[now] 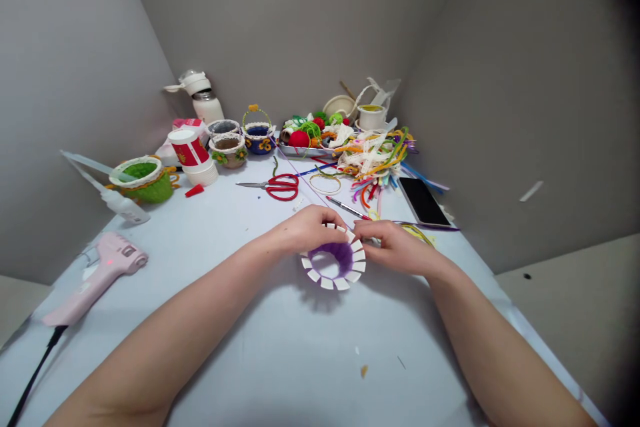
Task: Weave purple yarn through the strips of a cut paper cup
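Note:
Near the middle of the table is a paper cup (357, 265) whose rim is cut into white tabs that flare outward, with purple yarn (343, 255) woven round its inside. My left hand (320, 230) grips the cup's far left rim, thumb over the tabs. At the right rim my right hand (393, 245) has its thumb and fingers close together beside the tabs; what lies between them is hidden. A thin purple strand runs from the cup back toward the small baskets. Red-handled scissors (283, 187) and a pen (349, 207) lie just beyond my hands.
A pink glue gun (97, 277) lies at the left, with a green basket (145, 180) and a glue bottle (125, 205) behind it. Stacked paper cups (193, 157), a blue basket (259, 140), yarn and pipe cleaners (375, 157) line the back. A phone (425, 202) is at the right.

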`<state>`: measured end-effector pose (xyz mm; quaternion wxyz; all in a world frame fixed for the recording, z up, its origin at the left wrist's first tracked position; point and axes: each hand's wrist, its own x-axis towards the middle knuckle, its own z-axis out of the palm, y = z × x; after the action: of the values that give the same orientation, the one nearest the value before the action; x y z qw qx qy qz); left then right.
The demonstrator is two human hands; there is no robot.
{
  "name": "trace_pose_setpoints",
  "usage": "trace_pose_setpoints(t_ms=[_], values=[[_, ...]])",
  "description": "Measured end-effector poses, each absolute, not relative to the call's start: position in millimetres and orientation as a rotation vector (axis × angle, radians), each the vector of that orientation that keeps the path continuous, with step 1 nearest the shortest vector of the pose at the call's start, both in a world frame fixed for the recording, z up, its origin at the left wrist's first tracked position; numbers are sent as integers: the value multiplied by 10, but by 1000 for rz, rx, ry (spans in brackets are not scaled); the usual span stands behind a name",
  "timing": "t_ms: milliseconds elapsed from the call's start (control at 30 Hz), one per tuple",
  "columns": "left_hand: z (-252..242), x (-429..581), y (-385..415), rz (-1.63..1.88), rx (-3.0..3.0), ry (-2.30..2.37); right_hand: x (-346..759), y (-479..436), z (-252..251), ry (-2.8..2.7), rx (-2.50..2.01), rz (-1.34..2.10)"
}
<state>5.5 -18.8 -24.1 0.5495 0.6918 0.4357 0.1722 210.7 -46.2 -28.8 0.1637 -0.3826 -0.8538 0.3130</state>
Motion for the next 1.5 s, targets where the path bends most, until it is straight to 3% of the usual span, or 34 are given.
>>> trace_pose_setpoints(t_ms=[767, 1067, 1267, 1500], values=[[-261, 3, -213, 572, 1686, 1359, 2117, -434, -318, -2393, -1128, 770], [-70, -73, -199, 474, 1716, 1224, 2118, -436, -309, -2365, -1122, 723], [-198, 25, -139, 460, 1718, 1051, 2133, -424, -315, -2402, -1117, 726], [-296, 18, -128, 435, 1753, 1154, 2225, -413, -283, -2213, -1227, 742]])
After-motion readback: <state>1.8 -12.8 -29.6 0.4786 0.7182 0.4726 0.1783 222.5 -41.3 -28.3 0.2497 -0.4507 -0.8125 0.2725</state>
